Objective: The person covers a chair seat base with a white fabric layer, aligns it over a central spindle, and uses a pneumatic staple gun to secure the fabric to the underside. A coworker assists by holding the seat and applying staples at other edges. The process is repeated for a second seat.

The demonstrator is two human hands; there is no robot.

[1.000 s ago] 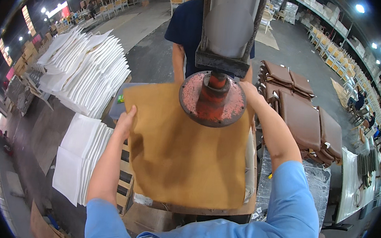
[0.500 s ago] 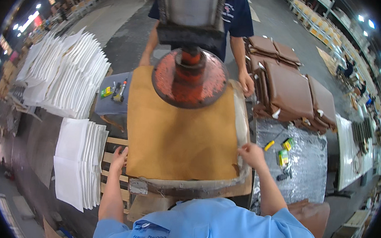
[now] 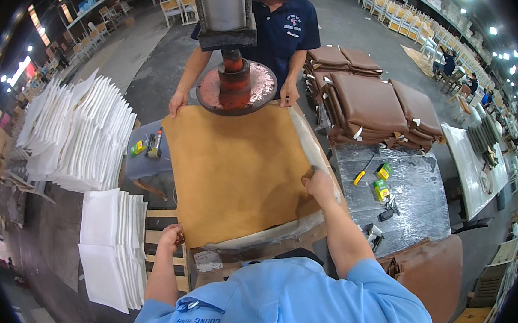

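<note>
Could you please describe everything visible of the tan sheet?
The tan sheet is thin, roughly square and leather-like, lying nearly flat over a pale layer. A round red plate hides part of its far edge. The left hand is at its near left corner, the right hand at its right edge; a co-worker's hands are near its far corners.

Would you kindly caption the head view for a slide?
Wearer's left hand and right hand at edges of tan sheet, red disc above.
</note>
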